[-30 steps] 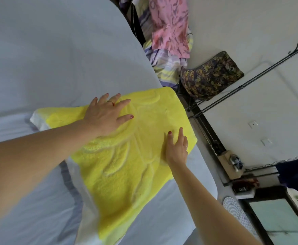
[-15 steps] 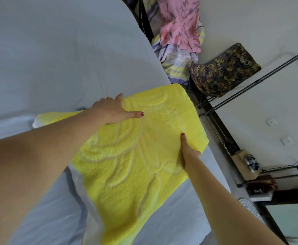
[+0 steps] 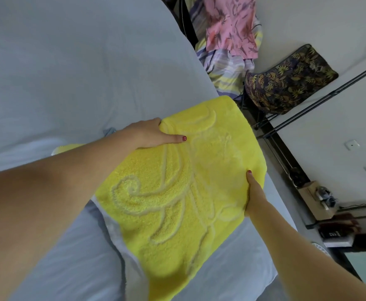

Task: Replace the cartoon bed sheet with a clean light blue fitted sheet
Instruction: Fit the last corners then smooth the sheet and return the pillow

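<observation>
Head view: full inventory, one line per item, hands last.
light blue fitted sheet: 1, pale blue, covers the bed.
yellow towel: 1, yellow with raised swirls, on the bed at its right edge.
pink floral cloth: 1, pink, on the pile beside the bed.
striped cloth: 1, lilac and yellow, below it.
floral cushion: 1, dark with yellow leaves, against the wall.
left hand: grips the towel's far edge.
right hand: grips the towel's right edge.

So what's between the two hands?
In the head view, only the yellow towel lies between the left hand and the right hand; both grip its edges.
</observation>
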